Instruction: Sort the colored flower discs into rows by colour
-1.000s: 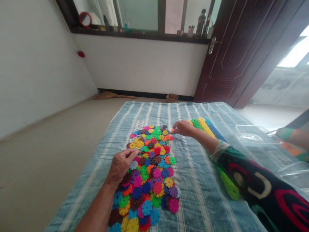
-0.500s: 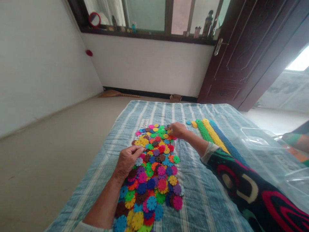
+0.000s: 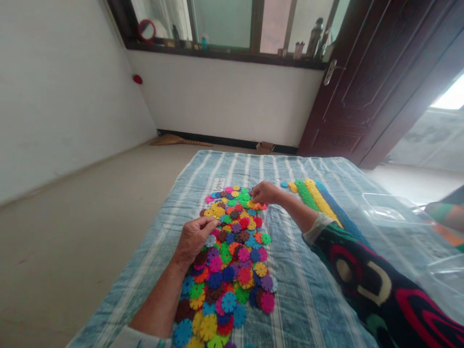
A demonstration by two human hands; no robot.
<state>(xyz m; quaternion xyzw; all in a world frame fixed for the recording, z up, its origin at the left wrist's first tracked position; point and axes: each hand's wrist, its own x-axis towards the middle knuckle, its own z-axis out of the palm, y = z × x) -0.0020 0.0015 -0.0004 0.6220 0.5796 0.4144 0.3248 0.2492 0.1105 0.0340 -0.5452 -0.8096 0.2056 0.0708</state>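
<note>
A long pile of notched plastic discs [image 3: 243, 277] in many colours covers the middle of a blue striped cloth [image 3: 297, 280]. At the pile's left edge is my left hand [image 3: 194, 239], thumb and forefinger pressed together; anything between the tips is too small to make out. My right hand [image 3: 266, 193] reaches to the far right end of the pile, fingers closed and pointing down at the discs near a yellow one; whether they grip a disc is hidden. Right of it lie a green row [image 3: 306, 195], a yellow row [image 3: 322, 203] and a blue row [image 3: 340, 212] of stacked discs.
A yellow disc [image 3: 293, 187] and a blue disc [image 3: 284, 184] lie beside the rows. Clear plastic containers [image 3: 395, 210] stand on the right, with a person's arm or leg partly visible beyond. A dark red door [image 3: 355, 92] is behind.
My right hand has shifted slightly, its fingers now curled lower over the discs. My left hand is nearly unmoved. The whole view has shifted a little.
</note>
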